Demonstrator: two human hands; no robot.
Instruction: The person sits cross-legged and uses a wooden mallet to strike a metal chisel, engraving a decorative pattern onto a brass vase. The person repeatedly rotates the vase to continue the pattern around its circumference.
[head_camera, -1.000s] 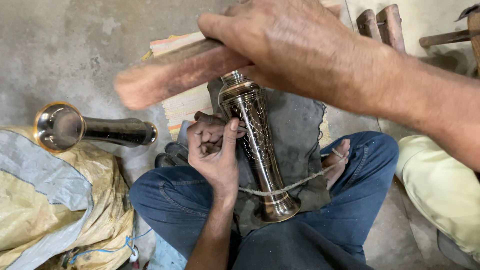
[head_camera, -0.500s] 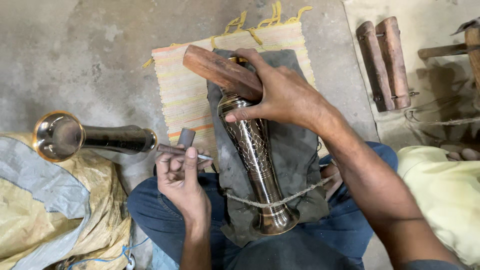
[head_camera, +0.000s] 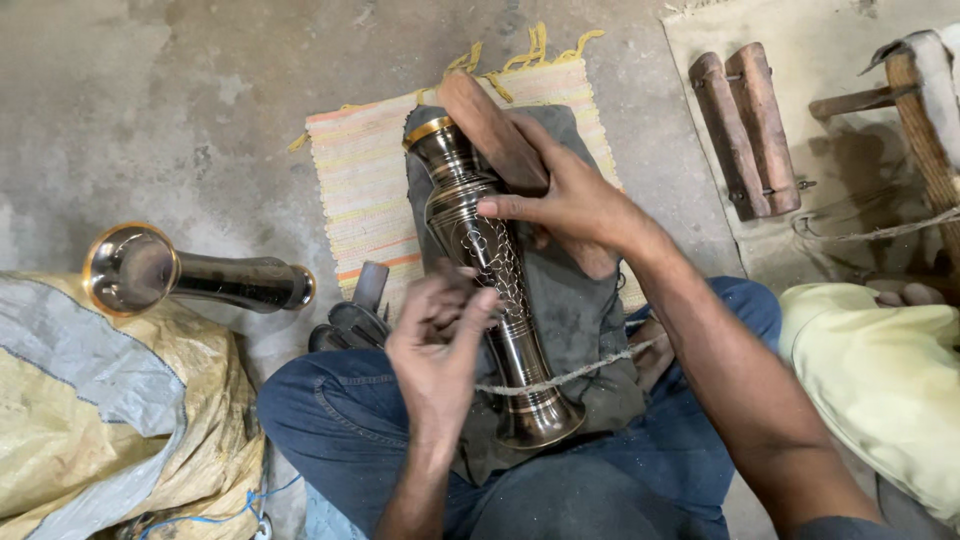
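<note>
A tall dark metal vase (head_camera: 520, 365) with a gold rim and an engraved pattern lies across my lap on a dark cloth (head_camera: 585, 315), tied down by a string (head_camera: 590, 368). My left hand (head_camera: 435, 345) presses against the vase's patterned middle, its fingers pinched around a thin metal tool that is mostly hidden. My right hand (head_camera: 570, 205) grips a wooden block (head_camera: 490, 125) over the vase's neck, its index finger stretched out onto the vase.
A second shiny vase (head_camera: 200, 275) lies on the concrete floor at left, beside a yellow and grey sack (head_camera: 90, 420). A striped mat (head_camera: 360, 200) lies under the cloth. Several metal tools (head_camera: 355, 310) sit by my left knee. Wooden pieces (head_camera: 745, 130) lie at top right, a yellow-green cloth (head_camera: 880, 380) at right.
My right hand has brought the wooden block down from close to the camera to the vase's neck. My left hand moved from beside the vase onto its patterned middle.
</note>
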